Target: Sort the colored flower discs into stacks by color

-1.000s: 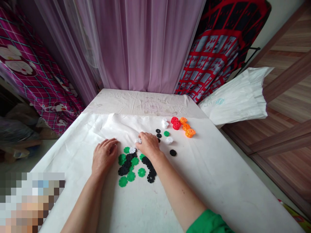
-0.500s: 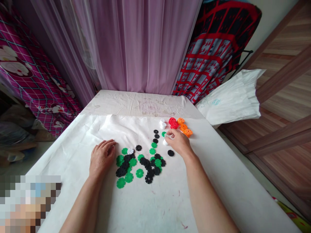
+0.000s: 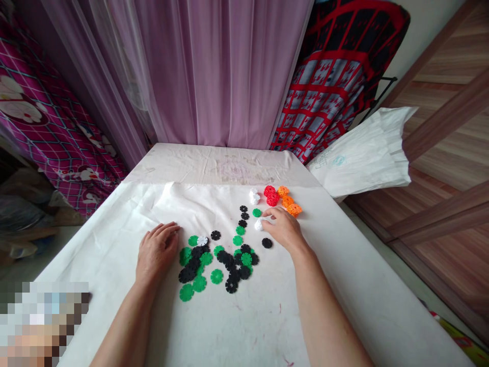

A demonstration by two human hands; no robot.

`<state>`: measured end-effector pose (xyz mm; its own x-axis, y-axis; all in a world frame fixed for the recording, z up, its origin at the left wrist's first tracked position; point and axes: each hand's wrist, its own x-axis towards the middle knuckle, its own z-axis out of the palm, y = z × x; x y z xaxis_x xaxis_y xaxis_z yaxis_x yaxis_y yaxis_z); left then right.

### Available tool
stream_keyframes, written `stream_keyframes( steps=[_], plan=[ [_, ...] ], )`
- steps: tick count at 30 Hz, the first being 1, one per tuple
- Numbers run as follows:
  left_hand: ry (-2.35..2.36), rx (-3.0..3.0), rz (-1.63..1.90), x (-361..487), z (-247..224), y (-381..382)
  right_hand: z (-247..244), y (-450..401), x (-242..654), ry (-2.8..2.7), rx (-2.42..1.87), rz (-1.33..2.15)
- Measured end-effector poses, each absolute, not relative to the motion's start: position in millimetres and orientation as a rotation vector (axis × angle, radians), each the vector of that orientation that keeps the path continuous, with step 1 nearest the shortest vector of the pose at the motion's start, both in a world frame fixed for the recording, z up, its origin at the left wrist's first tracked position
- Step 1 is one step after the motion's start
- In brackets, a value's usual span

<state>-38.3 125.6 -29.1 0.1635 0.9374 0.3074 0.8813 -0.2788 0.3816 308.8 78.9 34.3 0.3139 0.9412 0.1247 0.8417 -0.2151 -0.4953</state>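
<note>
My left hand [image 3: 156, 253] rests on the white cloth, fingers lying loosely, left of a pile of black discs [image 3: 192, 268] and green discs [image 3: 186, 292]. A white disc [image 3: 202, 241] lies at the top of that pile. My right hand [image 3: 283, 228] hovers with thumb and fingers apart beside a white piece [image 3: 259, 225] and a single green disc [image 3: 257, 213]. Nothing shows between its fingers. Below it lies a lone black disc [image 3: 267, 243]. A line of black discs [image 3: 243, 216] runs down to green discs [image 3: 238, 235] and a second mixed pile [image 3: 233, 265].
Red clusters [image 3: 271, 195], orange clusters [image 3: 288, 201] and a white cluster [image 3: 254, 196] sit beyond my right hand. A white bag [image 3: 362, 155] hangs over the table's right edge. Purple curtains [image 3: 225, 71] stand behind the table [image 3: 229, 331].
My right hand's thumb and fingers have parted, and it has drawn slightly away from the green disc and white piece. My left hand remains on the cloth; the view has shifted a little.
</note>
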Motion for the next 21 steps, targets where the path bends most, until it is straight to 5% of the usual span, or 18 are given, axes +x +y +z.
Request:
stream_keyframes(
  steps=[21],
  plan=[
    [1.828, 2.228, 0.770, -32, -26, 120, 20, 96, 166, -2.282, -1.694, 0.364]
  ],
)
